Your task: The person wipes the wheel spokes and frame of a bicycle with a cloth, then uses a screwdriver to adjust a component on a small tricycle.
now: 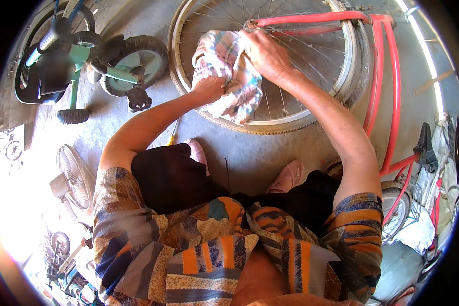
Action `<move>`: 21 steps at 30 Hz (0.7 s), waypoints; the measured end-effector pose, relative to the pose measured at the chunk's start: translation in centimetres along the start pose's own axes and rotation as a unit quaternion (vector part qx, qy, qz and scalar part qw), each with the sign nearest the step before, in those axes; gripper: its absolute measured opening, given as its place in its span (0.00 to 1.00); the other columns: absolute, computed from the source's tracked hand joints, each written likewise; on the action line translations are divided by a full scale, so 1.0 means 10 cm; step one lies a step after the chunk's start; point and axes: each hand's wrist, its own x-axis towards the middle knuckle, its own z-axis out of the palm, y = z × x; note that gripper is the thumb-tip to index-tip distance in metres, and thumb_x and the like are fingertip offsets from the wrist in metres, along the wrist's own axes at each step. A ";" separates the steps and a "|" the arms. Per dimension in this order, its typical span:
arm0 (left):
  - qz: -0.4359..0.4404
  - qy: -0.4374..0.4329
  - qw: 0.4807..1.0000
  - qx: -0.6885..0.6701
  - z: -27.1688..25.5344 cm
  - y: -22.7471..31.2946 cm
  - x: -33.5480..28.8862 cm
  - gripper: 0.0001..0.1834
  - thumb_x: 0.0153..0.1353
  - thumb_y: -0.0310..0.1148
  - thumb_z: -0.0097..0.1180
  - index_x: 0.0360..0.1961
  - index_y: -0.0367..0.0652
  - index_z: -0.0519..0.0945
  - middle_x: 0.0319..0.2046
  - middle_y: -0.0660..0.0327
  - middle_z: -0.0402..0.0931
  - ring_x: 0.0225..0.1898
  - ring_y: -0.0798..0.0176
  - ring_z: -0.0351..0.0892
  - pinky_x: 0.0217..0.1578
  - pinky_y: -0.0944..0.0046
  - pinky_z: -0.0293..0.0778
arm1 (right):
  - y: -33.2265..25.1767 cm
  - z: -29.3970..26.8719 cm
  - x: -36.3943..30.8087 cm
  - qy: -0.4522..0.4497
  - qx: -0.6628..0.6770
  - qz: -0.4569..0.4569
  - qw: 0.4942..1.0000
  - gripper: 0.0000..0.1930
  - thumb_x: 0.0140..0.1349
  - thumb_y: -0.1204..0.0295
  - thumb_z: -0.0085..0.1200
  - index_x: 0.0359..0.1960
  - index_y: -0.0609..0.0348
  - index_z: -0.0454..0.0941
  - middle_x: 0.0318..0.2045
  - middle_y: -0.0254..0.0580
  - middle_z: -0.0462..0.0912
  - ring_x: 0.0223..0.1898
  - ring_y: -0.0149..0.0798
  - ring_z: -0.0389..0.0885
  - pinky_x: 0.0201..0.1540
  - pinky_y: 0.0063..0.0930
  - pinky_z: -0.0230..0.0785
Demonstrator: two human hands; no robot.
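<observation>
A pale checked cloth (247, 92) is bunched over the left part of a spoked bicycle wheel (270, 126), which lies low before me. My left hand (211, 89) is closed on the cloth's near left side, its fingers partly tucked into the folds. Higher up, my right hand (266, 55) grips the cloth's upper right edge, close to the wheel's hub; some of its fingertips are hidden. The red bicycle frame (311, 18) reaches from the hub area across the wheel, then bends down along the right side.
A mint-green child's cycle (121, 74) with chunky dark tyres stands at the upper left. Between my feet and the wheel lies a yellow-handled tool (171, 138). A fan (75, 176) is at the left. Bags (400, 268) and another small wheel (395, 209) crowd the right.
</observation>
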 end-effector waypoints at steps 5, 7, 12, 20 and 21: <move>0.055 -0.004 0.998 0.039 0.00 0.12 -0.15 0.14 0.57 0.36 0.51 0.43 0.43 0.76 0.37 0.47 0.77 0.43 0.43 0.76 0.44 0.44 0.70 | -0.13 0.26 0.02 -0.079 -0.164 -0.118 0.976 0.13 0.60 0.71 0.45 0.46 0.56 0.75 0.60 0.48 0.67 0.57 0.46 0.69 0.55 0.41 0.62; 0.082 -0.018 0.995 0.049 0.01 0.14 -0.22 0.14 0.57 0.35 0.51 0.44 0.45 0.76 0.37 0.48 0.77 0.44 0.44 0.76 0.43 0.44 0.71 | -0.11 0.34 0.07 -0.086 -0.184 -0.121 0.972 0.12 0.58 0.70 0.46 0.42 0.56 0.78 0.59 0.44 0.69 0.56 0.43 0.68 0.53 0.40 0.62; 0.023 -0.061 0.997 0.045 -0.02 0.12 -0.26 0.14 0.58 0.36 0.51 0.45 0.45 0.78 0.42 0.50 0.78 0.46 0.46 0.77 0.46 0.48 0.73 | -0.29 0.53 -0.19 -0.110 -0.161 -0.254 0.947 0.05 0.52 0.74 0.54 0.25 0.60 0.81 0.46 0.45 0.79 0.50 0.39 0.74 0.53 0.36 0.65; 0.016 -0.083 0.996 0.028 -0.09 0.11 -0.31 0.16 0.60 0.37 0.50 0.48 0.44 0.77 0.44 0.48 0.79 0.49 0.48 0.77 0.49 0.49 0.71 | -0.26 0.54 -0.19 -0.104 -0.149 -0.267 0.946 0.06 0.52 0.72 0.51 0.21 0.57 0.78 0.35 0.36 0.79 0.42 0.37 0.74 0.46 0.33 0.66; 0.021 -0.077 0.996 0.029 -0.08 0.11 -0.31 0.17 0.61 0.37 0.50 0.49 0.44 0.76 0.45 0.48 0.78 0.49 0.49 0.77 0.50 0.49 0.71 | -0.17 0.50 -0.11 -0.044 -0.108 -0.254 0.960 0.04 0.52 0.73 0.51 0.25 0.58 0.78 0.35 0.37 0.78 0.43 0.39 0.74 0.48 0.35 0.66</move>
